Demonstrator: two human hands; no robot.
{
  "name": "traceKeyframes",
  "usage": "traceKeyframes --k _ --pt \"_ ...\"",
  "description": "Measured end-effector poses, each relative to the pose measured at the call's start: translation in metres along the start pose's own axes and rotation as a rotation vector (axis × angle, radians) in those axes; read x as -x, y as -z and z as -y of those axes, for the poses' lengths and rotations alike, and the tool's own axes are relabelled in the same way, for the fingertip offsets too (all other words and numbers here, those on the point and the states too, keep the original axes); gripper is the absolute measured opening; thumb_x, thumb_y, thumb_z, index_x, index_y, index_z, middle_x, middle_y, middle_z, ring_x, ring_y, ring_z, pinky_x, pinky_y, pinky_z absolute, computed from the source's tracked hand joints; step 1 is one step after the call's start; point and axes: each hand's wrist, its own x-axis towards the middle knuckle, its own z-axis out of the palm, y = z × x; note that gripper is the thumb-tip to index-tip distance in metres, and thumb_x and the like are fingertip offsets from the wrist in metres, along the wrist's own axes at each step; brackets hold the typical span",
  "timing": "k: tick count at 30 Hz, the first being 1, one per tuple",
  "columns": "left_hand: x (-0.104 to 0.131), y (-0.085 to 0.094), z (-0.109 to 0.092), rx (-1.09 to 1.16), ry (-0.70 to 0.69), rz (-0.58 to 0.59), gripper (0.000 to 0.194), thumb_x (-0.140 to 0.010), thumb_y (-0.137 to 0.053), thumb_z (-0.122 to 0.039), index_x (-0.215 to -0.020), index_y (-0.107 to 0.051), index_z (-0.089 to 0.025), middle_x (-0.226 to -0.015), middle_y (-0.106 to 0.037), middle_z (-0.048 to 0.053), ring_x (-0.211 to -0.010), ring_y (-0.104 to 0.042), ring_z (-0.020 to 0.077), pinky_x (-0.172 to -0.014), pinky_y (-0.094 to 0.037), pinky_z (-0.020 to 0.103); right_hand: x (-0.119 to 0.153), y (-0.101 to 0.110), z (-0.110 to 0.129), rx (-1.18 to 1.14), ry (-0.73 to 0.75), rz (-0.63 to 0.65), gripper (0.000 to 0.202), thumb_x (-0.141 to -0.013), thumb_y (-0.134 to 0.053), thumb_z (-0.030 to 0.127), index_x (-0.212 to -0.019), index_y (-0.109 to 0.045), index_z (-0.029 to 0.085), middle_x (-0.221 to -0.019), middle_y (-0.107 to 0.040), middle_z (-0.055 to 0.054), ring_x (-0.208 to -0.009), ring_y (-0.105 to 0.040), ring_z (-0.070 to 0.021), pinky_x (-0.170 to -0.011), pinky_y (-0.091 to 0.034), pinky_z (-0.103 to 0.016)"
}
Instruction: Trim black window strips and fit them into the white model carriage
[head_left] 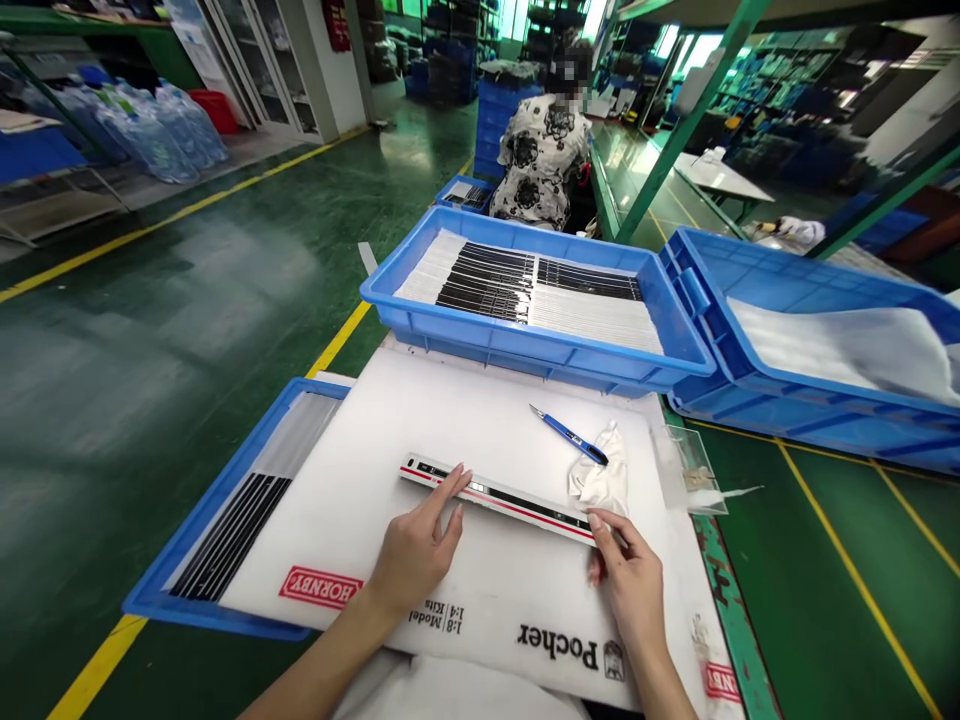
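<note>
A long white model train side with a black window band and a red stripe (525, 505) lies at a slant above the white printed sheet (337, 510). My right hand (628, 570) pinches its right end between thumb and fingers. My left hand (424, 545) touches its left part with extended fingertips, the thumb held apart below the edge. Behind the strip are a blue craft knife (568, 434) with its blade out and a crumpled white cloth (606, 470), with the knife's handle end over the cloth.
A blue crate (540, 355) of dark and white strips stands behind the sheet. Another blue crate (217, 615) is at the left, and a larger one (810, 405) at the right. A small clear tray (694, 470) sits by the right edge. A person (544, 150) sits farther back.
</note>
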Motion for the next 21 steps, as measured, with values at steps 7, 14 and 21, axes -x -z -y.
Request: traceKeyframes --k 7,14,21 --pt "0.003 -0.009 -0.001 -0.072 0.045 -0.029 0.049 -0.103 -0.051 -0.019 -0.152 -0.045 -0.025 -0.134 -0.072 0.005 -0.046 -0.05 0.0078 -0.063 -0.055 0.023 0.003 -0.003 0.005 -0.013 -0.027 -0.022 0.047 -0.091 -0.072 0.057 -0.111 -0.071 0.015 -0.054 -0.052 0.009 -0.044 -0.049 -0.0096 -0.051 -0.045 -0.024" --pt "0.005 -0.001 -0.003 -0.049 0.036 -0.038 0.046 -0.104 -0.051 -0.026 -0.15 -0.049 -0.021 -0.1 -0.08 0.002 -0.046 -0.044 0.0089 -0.055 -0.05 0.022 0.002 -0.004 0.0 -0.036 -0.02 -0.034 0.052 -0.089 -0.073 0.061 -0.11 -0.072 0.014 -0.054 -0.053 0.008 -0.044 -0.048 -0.01 -0.051 -0.044 -0.025" --pt "0.006 0.007 -0.002 -0.036 0.076 -0.087 0.045 -0.104 -0.051 -0.028 -0.149 -0.05 -0.02 -0.105 -0.079 0.005 -0.049 -0.048 0.0079 -0.059 -0.054 0.021 0.001 -0.007 -0.001 -0.038 0.001 -0.05 0.054 -0.088 -0.071 0.064 -0.108 -0.072 0.014 -0.052 -0.051 0.008 -0.043 -0.048 -0.0104 -0.05 -0.044 -0.025"
